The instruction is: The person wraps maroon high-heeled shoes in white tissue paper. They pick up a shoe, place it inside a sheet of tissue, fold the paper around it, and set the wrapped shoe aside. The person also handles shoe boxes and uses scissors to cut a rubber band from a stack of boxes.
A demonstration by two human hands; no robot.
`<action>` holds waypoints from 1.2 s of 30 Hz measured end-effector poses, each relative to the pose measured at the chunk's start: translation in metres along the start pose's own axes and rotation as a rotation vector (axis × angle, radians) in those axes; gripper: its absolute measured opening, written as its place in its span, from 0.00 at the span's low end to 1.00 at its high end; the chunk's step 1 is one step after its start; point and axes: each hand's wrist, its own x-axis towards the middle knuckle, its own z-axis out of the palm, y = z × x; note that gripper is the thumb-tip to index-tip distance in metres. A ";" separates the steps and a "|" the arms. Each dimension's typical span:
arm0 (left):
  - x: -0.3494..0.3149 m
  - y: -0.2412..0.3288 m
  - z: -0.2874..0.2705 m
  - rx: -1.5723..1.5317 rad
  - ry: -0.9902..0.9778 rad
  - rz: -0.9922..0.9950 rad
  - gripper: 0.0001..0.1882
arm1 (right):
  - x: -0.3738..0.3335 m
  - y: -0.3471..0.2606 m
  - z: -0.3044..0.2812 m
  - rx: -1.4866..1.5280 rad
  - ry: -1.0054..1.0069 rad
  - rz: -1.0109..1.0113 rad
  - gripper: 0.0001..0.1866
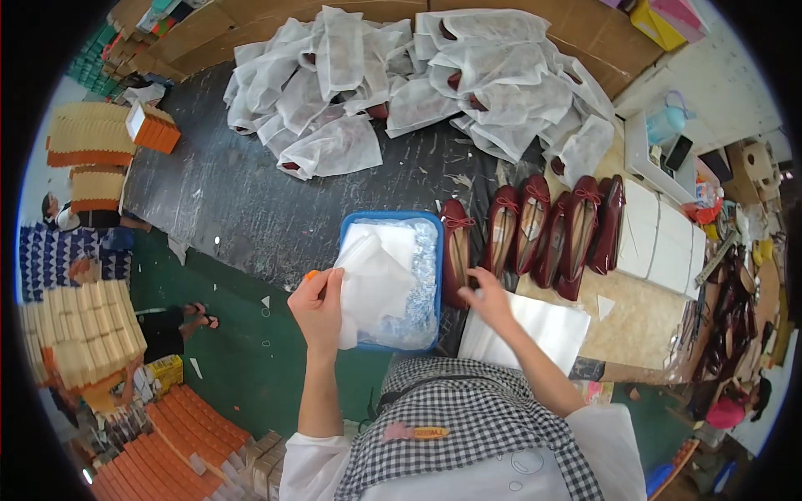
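Observation:
My left hand (319, 311) pinches a thin white sheet (372, 280), raised over a blue plastic basket (344, 230). A bit of orange shows on one of its fingers. Inside the basket are more white sheets and many small clear-and-blue packets (424, 265). Fingers apart, my right hand (491, 302) is at the heel end of a dark red flat shoe with a bow (455, 238); whether it touches the shoe I cannot tell. Several matching red shoes (532, 219) stand in a row to the right. Below my right forearm lies a stack of white sheets (555, 330).
White translucent bags with red shoes inside (334, 146) pile up along the table's far side. Tied white blocks (660, 238) and a tray with a bottle and a phone (660, 159) stand at right. Stacked orange boxes (159, 451) and another person's sandalled feet (203, 317) are at left.

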 end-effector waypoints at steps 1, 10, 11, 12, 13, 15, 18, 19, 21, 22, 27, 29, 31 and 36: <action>-0.001 0.003 0.004 0.025 -0.026 0.026 0.05 | -0.012 -0.001 0.020 -0.057 -0.092 0.101 0.37; 0.023 -0.010 0.058 0.173 -0.152 0.352 0.07 | -0.016 -0.043 -0.124 0.334 -0.259 0.088 0.26; 0.023 -0.016 0.059 0.187 -0.181 0.345 0.06 | -0.022 -0.060 -0.161 0.141 -0.390 0.007 0.26; 0.022 -0.021 0.065 0.188 -0.218 0.341 0.07 | -0.026 -0.078 -0.184 0.065 -0.473 -0.085 0.26; 0.021 -0.021 0.072 0.181 -0.263 0.341 0.07 | -0.031 -0.093 -0.200 -0.015 -0.549 -0.169 0.27; -0.002 0.001 0.077 0.090 -0.405 0.330 0.06 | -0.029 -0.117 -0.189 -0.037 -0.583 -0.192 0.27; -0.044 0.049 0.059 -0.088 -0.414 0.309 0.05 | 0.016 -0.124 -0.124 0.573 -0.613 0.057 0.23; -0.044 0.050 0.048 -0.050 -0.378 0.304 0.05 | 0.045 -0.140 -0.107 0.788 -0.656 0.225 0.18; -0.024 0.026 0.030 -0.110 -0.054 0.265 0.02 | 0.094 -0.159 -0.045 0.946 -0.222 -0.145 0.19; -0.009 0.035 0.012 -0.059 0.035 0.127 0.05 | 0.105 -0.177 -0.041 0.980 -0.131 -0.228 0.20; -0.006 0.021 0.018 -0.076 0.075 0.102 0.12 | 0.076 -0.202 -0.045 0.791 -0.370 -0.215 0.07; -0.010 0.024 0.032 -0.162 -0.041 -0.021 0.10 | 0.061 -0.160 -0.074 0.732 -0.262 -0.063 0.08; -0.006 0.026 0.040 -0.199 -0.085 -0.004 0.07 | 0.043 -0.097 -0.111 0.419 -0.072 0.059 0.07; -0.001 0.050 0.075 -0.134 -0.374 0.150 0.03 | -0.005 0.076 -0.140 -0.624 0.462 0.470 0.40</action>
